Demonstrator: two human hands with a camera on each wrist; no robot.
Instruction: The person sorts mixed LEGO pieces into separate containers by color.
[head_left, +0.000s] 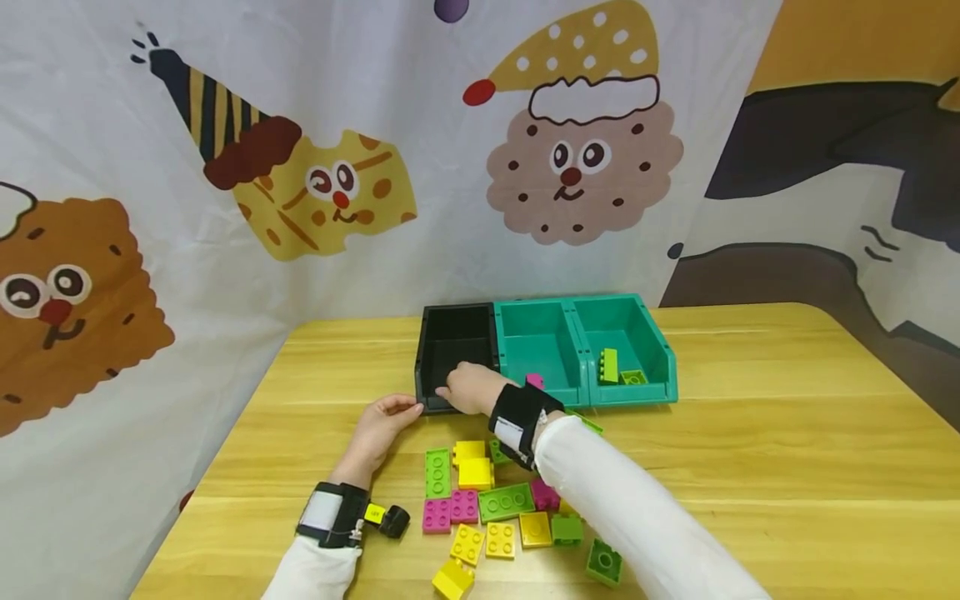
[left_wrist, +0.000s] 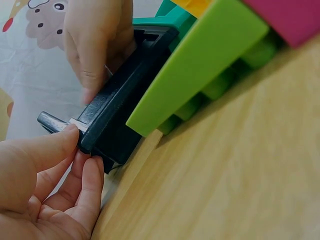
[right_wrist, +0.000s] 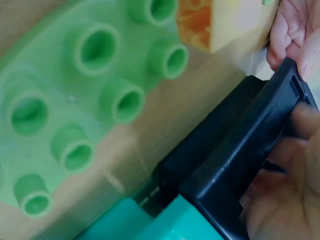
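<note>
A black bin (head_left: 457, 323) stands at the left end of a row of bins. My left hand (head_left: 378, 433) pinches its front left corner, the thumb on the rim and fingertips beneath, as the left wrist view shows. My right hand (head_left: 472, 387) reaches over the front wall into the black bin, thumb pointing down near that wall. Its other fingers are partly hidden inside, and I cannot tell whether they hold anything. Close before the bin lie a long green block (head_left: 437, 472) and yellow blocks (head_left: 475, 473).
Two teal bins (head_left: 536, 329) adjoin the black one, with a pink block (head_left: 534, 381) in the middle bin and green blocks (head_left: 609, 367) in the right bin. Several pink (head_left: 437, 516), yellow (head_left: 500, 540) and green blocks (head_left: 506, 502) lie loose on the wooden table (head_left: 750, 467). A printed cloth (head_left: 450, 250) hangs behind.
</note>
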